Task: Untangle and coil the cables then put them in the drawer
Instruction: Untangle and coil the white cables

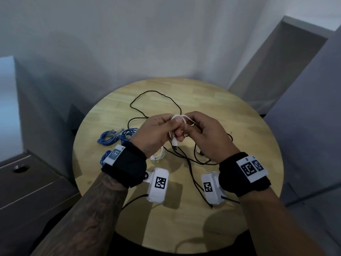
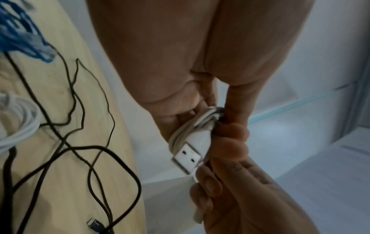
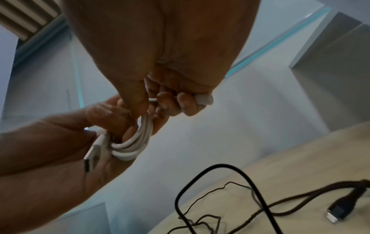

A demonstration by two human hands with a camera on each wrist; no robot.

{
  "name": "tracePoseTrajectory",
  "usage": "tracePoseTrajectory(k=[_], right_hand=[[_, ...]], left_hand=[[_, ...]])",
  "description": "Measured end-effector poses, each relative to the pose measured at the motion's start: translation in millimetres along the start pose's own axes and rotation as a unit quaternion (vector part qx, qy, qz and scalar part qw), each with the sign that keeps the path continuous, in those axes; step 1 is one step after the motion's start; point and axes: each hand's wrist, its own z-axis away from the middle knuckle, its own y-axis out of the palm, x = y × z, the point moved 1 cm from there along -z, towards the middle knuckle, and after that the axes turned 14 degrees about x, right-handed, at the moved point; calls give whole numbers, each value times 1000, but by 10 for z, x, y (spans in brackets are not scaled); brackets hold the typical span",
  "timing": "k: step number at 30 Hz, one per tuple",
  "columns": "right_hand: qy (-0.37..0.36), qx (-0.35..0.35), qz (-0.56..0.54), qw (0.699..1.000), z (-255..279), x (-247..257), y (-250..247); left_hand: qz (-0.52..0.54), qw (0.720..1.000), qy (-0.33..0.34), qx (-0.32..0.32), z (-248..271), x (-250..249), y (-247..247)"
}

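Both hands are raised above the round wooden table (image 1: 239, 126), working one white USB cable (image 1: 178, 120). My left hand (image 1: 156, 133) grips the small coil (image 2: 192, 126), whose USB plug (image 2: 187, 156) pokes out below the fingers. My right hand (image 1: 204, 133) pinches the cable's free end (image 3: 204, 99) beside the coil (image 3: 132, 145). On the table lie tangled black cables (image 1: 156, 97), a bundled blue cable (image 1: 114, 137) at the left and a second coiled white cable (image 1: 158, 156) under my left wrist.
A grey drawer cabinet (image 1: 31, 182) with a round pull stands left of the table. A grey panel (image 1: 276, 71) leans at the right against the white wall. A black plug (image 3: 338, 212) lies near the table's right side.
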Motion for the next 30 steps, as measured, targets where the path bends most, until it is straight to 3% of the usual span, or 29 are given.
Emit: tracePoseTrajectory(k=[4,8,11,15,17,22,26,30], right_hand=[[-13,-35,48,998,-9,-28,1],[4,-73,7,997,-2,-75,80],[18,-65,-38,997,-3,-123,111],[57,-30,107,992,6,-254,78],[87,-51,146,984,11,-323,57],[121,-140,-111,977,-5,-288,-21],[147,-90,-247,954,-5,-266,9],[126,-46,-317,939,-10,-202,94]], left_hand=[[-134,987,5,-84,8,16,-2],[-52,992,-8,-113,-29,97,40],[-83,985,-15,-153,-30,72,35],[-112,978,-29,-173,-26,70,-53],[-107,981,-51,-152,-34,121,-52],[-81,991,-83,-71,-30,176,36],[-61,994,-82,-39,-34,204,51],[-29,995,-64,-75,-49,207,100]])
